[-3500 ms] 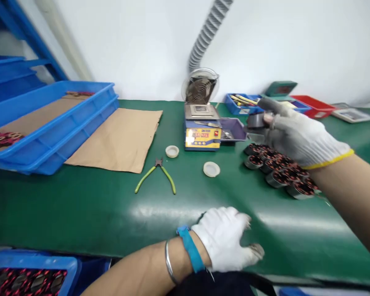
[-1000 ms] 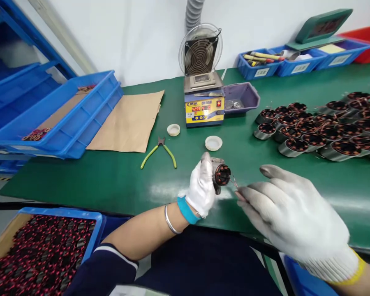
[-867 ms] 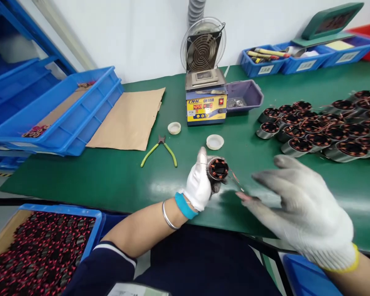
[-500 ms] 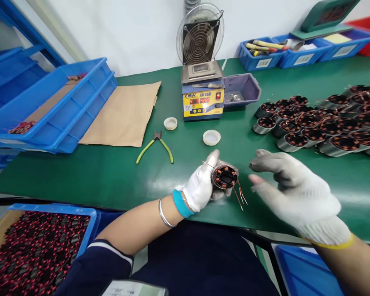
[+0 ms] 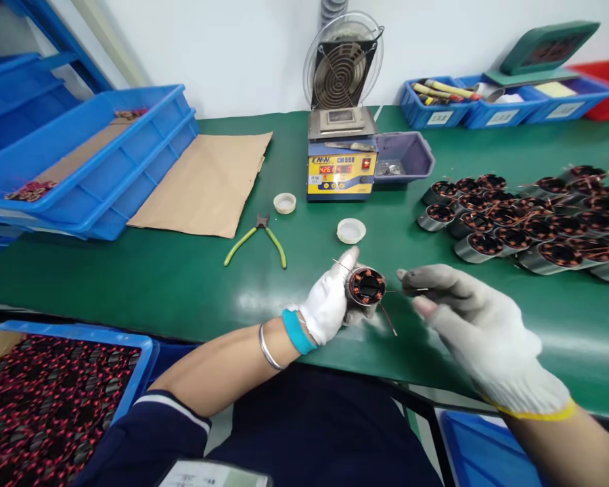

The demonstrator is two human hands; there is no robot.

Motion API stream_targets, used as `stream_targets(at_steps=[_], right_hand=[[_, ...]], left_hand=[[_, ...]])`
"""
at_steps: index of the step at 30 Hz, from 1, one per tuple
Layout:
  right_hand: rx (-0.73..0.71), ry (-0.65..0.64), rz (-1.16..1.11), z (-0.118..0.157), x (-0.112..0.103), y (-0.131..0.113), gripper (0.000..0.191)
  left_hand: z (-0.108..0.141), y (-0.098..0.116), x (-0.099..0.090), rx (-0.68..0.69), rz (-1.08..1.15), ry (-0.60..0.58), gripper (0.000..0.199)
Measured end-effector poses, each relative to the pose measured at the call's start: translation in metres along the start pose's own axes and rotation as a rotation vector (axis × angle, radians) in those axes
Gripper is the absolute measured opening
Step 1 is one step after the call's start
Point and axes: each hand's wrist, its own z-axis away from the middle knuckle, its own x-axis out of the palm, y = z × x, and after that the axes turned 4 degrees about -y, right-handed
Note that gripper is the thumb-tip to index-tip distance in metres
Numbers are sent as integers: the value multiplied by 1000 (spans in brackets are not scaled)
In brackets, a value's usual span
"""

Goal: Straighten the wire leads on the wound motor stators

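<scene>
My left hand (image 5: 329, 304), in a white glove, is wrapped around a motor stator (image 5: 366, 287) with copper windings, its open end turned up toward me. A thin wire end sticks out past my left thumb, and copper wires (image 5: 388, 320) hang from the stator's lower right. My right hand (image 5: 480, 338), in a white glove with dark-stained fingers, is just to the right. Its thumb and fingers are closed on a copper wire (image 5: 393, 291) that runs out sideways from the stator. Green-handled cutters (image 5: 262, 223) lie with handles apart beyond my left hand.
Many similar stators (image 5: 512, 237) stand at the right. A yellow-and-blue heated unit (image 5: 341, 172) with a fan is at the back, beside a purple bin (image 5: 406, 145). Two shallow white caps (image 5: 351, 230) sit before it. Blue crates (image 5: 147, 162) and brown cardboard (image 5: 208, 182) are left.
My right hand has come closer to the stator and closed on one of its wires, which now stretches out to the right. My left hand keeps holding the stator. The view has shifted slightly.
</scene>
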Motion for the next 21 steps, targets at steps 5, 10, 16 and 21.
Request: stream_targets(at_steps=[5, 10, 16, 21], right_hand=[[-98, 7, 213, 9, 4, -12, 26], [-26, 45, 261, 11, 5, -21, 34], [-503, 17, 697, -3, -8, -40, 24], [-1068, -264, 932, -8, -7, -90, 16]], left_hand=[[1, -5, -3, 28, -37, -17, 54], [2, -6, -2, 31, 21, -30, 53], [4, 3, 5, 43, 223, -105, 29], [-6, 15, -3, 155, 397, 71, 50]])
